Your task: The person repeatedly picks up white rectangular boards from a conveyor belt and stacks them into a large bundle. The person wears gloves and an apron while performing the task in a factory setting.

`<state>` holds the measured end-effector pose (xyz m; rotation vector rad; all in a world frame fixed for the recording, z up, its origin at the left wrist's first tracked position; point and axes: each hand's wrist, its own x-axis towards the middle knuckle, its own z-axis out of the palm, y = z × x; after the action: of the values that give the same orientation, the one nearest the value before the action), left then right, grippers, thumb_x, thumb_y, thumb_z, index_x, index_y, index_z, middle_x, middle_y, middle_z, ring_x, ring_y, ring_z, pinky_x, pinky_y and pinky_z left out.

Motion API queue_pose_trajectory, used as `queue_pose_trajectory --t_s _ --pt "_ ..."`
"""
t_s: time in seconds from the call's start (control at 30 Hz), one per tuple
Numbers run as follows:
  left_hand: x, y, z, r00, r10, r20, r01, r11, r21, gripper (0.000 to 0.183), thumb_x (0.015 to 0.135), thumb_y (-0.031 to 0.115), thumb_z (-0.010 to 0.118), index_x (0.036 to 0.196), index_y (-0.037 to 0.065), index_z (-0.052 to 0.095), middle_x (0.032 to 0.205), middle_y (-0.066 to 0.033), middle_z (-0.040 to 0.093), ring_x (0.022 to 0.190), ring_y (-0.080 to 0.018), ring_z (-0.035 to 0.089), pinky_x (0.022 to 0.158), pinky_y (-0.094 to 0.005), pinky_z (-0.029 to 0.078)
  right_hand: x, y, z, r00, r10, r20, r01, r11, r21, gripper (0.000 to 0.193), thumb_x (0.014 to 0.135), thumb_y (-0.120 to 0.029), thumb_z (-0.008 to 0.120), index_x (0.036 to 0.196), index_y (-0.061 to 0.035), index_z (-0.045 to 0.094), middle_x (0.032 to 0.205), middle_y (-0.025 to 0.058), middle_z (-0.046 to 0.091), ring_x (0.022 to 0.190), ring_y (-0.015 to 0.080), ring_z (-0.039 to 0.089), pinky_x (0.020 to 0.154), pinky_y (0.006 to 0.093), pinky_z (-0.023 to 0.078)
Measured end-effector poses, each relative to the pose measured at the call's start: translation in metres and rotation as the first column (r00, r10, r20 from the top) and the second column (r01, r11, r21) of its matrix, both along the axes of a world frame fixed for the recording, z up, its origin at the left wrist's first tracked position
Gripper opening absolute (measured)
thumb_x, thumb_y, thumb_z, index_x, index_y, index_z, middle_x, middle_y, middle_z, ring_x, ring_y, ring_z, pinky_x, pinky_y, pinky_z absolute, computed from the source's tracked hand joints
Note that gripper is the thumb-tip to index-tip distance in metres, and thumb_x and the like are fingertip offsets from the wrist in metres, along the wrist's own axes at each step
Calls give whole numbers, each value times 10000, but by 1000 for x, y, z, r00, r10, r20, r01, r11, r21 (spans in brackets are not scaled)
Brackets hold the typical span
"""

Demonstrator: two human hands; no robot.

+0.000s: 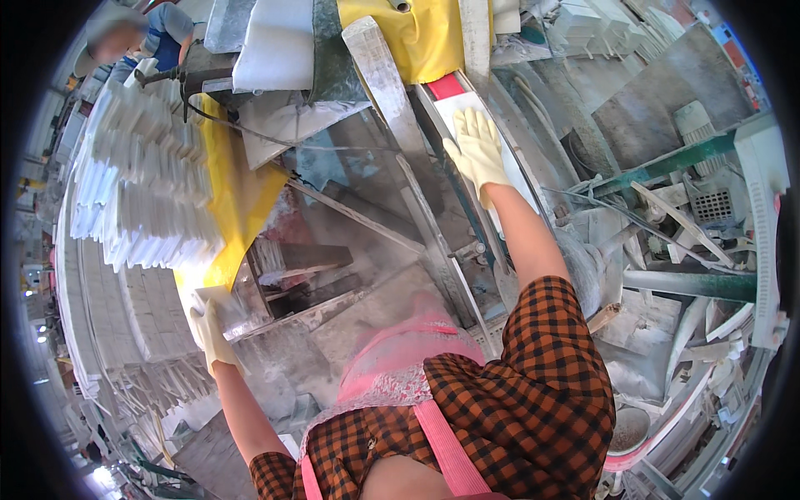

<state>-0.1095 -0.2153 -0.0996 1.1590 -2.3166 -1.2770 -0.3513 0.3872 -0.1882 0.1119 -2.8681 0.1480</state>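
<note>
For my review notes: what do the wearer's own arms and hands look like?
The left hand and right hand wear matching pale-yellow gloves, smooth-looking and ending at the wrist. The forearms are bare up to the loose sleeves, checked in orange-brown and black. I can make out no cables or markings on them.

Gloved right fingers (pixel 472 127) on white strip (pixel 451 106)

A narrow red bed (pixel 447 87) carries a white slab (pixel 512 170); at left, pale boards (pixel 137 287) apparently support stacked white strips (pixel 146 167).

Glossy plastic sheeting (pixel 408 37); smooth strip (pixel 447 109)
</note>
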Motion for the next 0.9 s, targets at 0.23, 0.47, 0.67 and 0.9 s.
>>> queue_pose_trajectory --t_s 0.23,0.47,0.67,0.9 --pt "-1 18 12 995 -73 -63 67 994 -91 483 940 279 652 1276 -58 569 1093 -148 670 938 -229 645 833 -357 522 80 24 3 996 59 62 -53 995 -90 637 1024 -440 493 1538 -69 428 1607 211 388 1512 359 320 1262 443 190" --pt "-7 0 -6 990 -78 -118 77 997 -9 420 943 251 657 1236 -41 580 1026 -116 672 874 -204 653 768 -353 530 203 89 75 973 195 126 -154 948 -278 688 908 -224 674 1532 -54 442 1607 217 387 1498 375 355 1242 443 284" --pt "-7 -8 -16 985 -88 -149 94 995 32 438 949 253 658 1252 -48 566 1036 -116 666 882 -205 650 774 -349 527 264 65 50 976 59 211 -94 983 159 636 940 -163 568 1547 -72 404 1611 163 394 1513 304 338 1249 467 254" --pt "-8 -1 -5 993 -86 -83 81 995 -66 473 941 266 675 1260 -64 560 1046 -120 669 884 -195 650 760 -338 525 244 61 29 995 -47 91 21 962 271 563 929 -104 490 1477 20 454 1494 202 514 1412 271 482 1211 431 348"
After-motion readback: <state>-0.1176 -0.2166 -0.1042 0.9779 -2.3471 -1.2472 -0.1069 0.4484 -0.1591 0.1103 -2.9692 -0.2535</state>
